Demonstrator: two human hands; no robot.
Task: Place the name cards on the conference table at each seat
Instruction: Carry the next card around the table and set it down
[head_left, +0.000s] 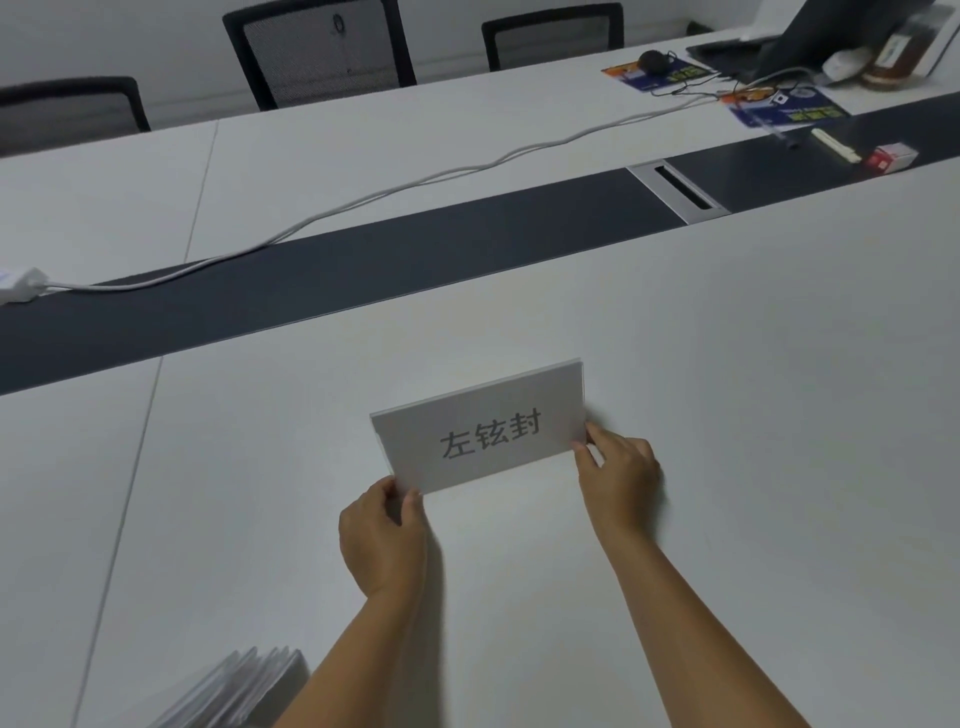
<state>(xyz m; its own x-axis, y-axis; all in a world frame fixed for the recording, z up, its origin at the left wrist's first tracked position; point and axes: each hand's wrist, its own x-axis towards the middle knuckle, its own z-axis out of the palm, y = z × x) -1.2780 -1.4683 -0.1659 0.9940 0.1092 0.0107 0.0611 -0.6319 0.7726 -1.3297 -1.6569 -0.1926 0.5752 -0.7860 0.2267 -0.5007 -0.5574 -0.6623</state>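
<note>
1. Left hand (383, 535): thumb and fingers pinch the lower-left corner of the name card (480, 427); thumb on the printed face, fingers behind it.
2. Right hand (618, 474): fingers pinch the card's lower-right corner — thumb in front, fingertips wrapped round the edge.
3. The name card is a clear holder with a white insert bearing three dark characters, printed face toward the camera. It sits tilted on the near white part of the conference table (727, 364), between the two hands; whether its base fully touches the surface, cannot tell.
4. Both bare forearms reach in from the bottom edge.
5. A stack of further cards (244, 691) lies at the lower left, well apart from the held one.
6. Beyond — a dark centre strip (363, 270) crossed by a white cable (415, 182); three chairs (317, 49) stand at the far side.
</note>
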